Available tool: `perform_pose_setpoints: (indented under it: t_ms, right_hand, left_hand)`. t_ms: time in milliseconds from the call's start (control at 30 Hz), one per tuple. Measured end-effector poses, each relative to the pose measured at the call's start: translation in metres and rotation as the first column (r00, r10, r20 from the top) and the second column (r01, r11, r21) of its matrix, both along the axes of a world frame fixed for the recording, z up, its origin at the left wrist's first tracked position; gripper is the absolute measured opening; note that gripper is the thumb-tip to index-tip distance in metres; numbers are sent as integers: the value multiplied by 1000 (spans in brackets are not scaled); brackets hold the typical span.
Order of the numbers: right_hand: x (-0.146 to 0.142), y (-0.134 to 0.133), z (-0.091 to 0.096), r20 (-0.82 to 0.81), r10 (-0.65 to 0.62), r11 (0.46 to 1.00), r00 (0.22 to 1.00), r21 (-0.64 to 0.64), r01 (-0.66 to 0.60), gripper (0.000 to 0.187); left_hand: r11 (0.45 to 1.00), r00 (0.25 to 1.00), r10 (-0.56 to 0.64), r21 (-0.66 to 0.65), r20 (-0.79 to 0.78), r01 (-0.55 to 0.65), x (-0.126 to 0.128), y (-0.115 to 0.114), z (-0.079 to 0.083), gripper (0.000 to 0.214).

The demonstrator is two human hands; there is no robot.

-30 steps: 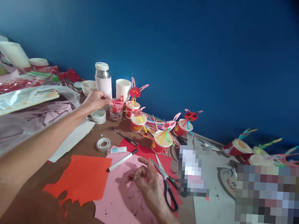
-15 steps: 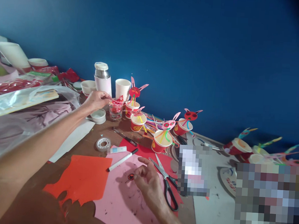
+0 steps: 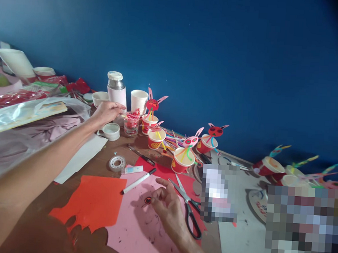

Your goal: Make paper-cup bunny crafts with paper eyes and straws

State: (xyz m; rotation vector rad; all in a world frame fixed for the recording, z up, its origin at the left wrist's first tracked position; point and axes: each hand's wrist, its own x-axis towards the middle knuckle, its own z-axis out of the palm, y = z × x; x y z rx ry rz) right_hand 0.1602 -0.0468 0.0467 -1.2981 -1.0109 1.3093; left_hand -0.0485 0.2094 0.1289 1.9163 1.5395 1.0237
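Observation:
My left hand (image 3: 110, 110) reaches to a clear glass (image 3: 131, 128) filled with red scraps. Its fingers are pinched just above the rim, at the left; what they hold is too small to make out. Over a pink paper sheet (image 3: 134, 220), my right hand (image 3: 168, 203) pinches a small orange paper circle (image 3: 147, 200) with a black ring. Scissors (image 3: 191, 208) with black handles lie right of this hand. A white marker (image 3: 138, 181) and a small white tube (image 3: 132, 169) lie beyond it, beside a tape roll (image 3: 116, 163). Cut orange paper (image 3: 96, 198) lies at the left.
Several red paper cups (image 3: 180, 167) with paper animal heads stand along the wall. A white thermos (image 3: 116, 92), a stack of cups (image 3: 139, 101) and a white mug (image 3: 110, 131) stand at the back. Plastic packaging (image 3: 29, 114) fills the left side. A blurred-out patch covers the right.
My left hand has risen slightly from the glass of red scraps, with its fingers still pinched. My right hand and the paper circle have stayed in place.

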Motion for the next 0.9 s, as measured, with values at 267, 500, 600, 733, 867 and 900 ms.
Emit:
perform_pose_setpoints:
  t_ms: [267, 500, 600, 733, 867, 900]
  right_hand:
    - [-2, 2, -1, -45, -15, 1000, 999, -9, 15, 37]
    - [1, -1, -2, 91, -79, 991, 993, 111, 69, 41]
    - [3, -2, -2, 150, -97, 987, 984, 140, 76, 41]
    - [4, -1, 1, 150, -85, 992, 985, 106, 69, 42]
    - [4, 2, 2, 88, -95, 995, 992, 48, 91, 42]
    - [4, 2, 1, 72, -101, 994, 992, 42, 99, 43]
  left_hand:
    - [993, 997, -40, 117, 71, 32, 24, -70, 9, 29]
    - [832, 859, -499, -214, 117, 513, 78, -115, -40, 23]
    - [846, 880, -459, -240, 125, 476, 87, -112, -48, 18]
    - [839, 895, -408, -313, 181, 446, 89, -102, -58, 22]
    - [805, 896, -356, -400, 264, 438, 97, -92, -73, 31]
    - [795, 895, -342, -420, 286, 438, 99, -90, -76, 32]
